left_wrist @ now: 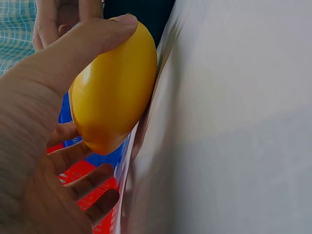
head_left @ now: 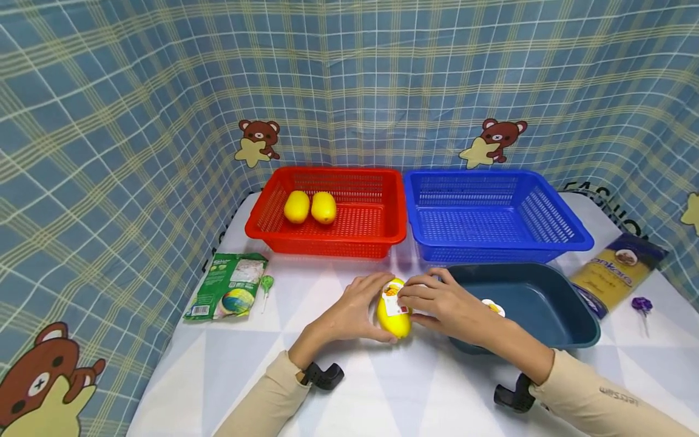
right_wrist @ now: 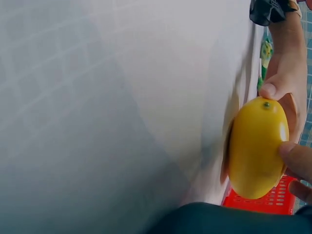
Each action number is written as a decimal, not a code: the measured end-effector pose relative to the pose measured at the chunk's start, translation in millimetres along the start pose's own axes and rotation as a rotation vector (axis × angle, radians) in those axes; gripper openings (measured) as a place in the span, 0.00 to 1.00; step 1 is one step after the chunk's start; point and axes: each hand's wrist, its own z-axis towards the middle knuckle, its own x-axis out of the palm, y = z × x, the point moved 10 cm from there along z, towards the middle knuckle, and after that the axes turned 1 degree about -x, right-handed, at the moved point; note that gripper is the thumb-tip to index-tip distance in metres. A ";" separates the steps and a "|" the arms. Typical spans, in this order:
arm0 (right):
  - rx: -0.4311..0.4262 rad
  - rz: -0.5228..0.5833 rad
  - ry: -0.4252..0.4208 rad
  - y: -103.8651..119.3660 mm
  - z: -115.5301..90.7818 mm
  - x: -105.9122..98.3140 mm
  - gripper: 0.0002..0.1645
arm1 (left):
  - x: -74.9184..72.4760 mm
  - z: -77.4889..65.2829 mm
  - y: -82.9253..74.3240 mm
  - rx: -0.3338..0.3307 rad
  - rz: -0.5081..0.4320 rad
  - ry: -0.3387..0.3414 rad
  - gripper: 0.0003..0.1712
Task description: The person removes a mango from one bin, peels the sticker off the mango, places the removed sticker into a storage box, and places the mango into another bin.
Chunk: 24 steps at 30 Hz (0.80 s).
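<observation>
A yellow mango (head_left: pixel 395 326) with a white picture label (head_left: pixel 394 301) on its upper face is between the two hands, low over the table. My left hand (head_left: pixel 352 309) holds it from the left, thumb at the near end. In the left wrist view that thumb (left_wrist: pixel 105 36) lies across the mango (left_wrist: pixel 117 92), and the other fingers are spread behind it. My right hand (head_left: pixel 455 306) reaches in from the right, its fingers on the label's edge. The right wrist view has a fingertip (right_wrist: pixel 287 148) touching the mango's side (right_wrist: pixel 258 146).
A red basket (head_left: pixel 327 247) with two yellow mangoes (head_left: pixel 310 207) and a blue basket (head_left: pixel 497 252) stand behind. The dark teal tub (head_left: pixel 587 334) sits under my right forearm, a small label (head_left: pixel 493 307) beside the forearm. Packets (head_left: pixel 226 288) (head_left: pixel 617 273) and lollipops (head_left: pixel 267 282) (head_left: pixel 642 304) lie at both sides.
</observation>
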 end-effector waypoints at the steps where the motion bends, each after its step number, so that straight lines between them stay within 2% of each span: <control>1: -0.008 0.000 -0.001 0.6 0.6 0.8 0.24 | -0.2 0.1 -0.6 0.003 0.004 -0.001 0.66; 6: -0.042 -0.018 0.001 5.1 3.6 1.6 0.21 | -0.9 0.2 -2.3 0.014 0.015 0.002 0.66; 9: -0.030 0.008 -0.026 4.1 6.4 -0.9 0.19 | -0.4 -0.1 -1.5 0.010 0.011 0.009 0.66; 15: -0.010 0.070 -0.196 -3.5 14.5 -17.5 0.15 | 0.4 0.8 -0.9 0.008 0.021 0.018 0.67; 17: 0.011 0.081 -0.225 -7.4 17.2 -20.5 0.14 | 0.7 1.0 -1.2 0.012 0.027 0.016 0.68; 24: 0.065 0.067 -0.212 -14.0 21.4 -19.6 0.14 | 1.4 0.9 -0.8 0.019 0.025 0.001 0.67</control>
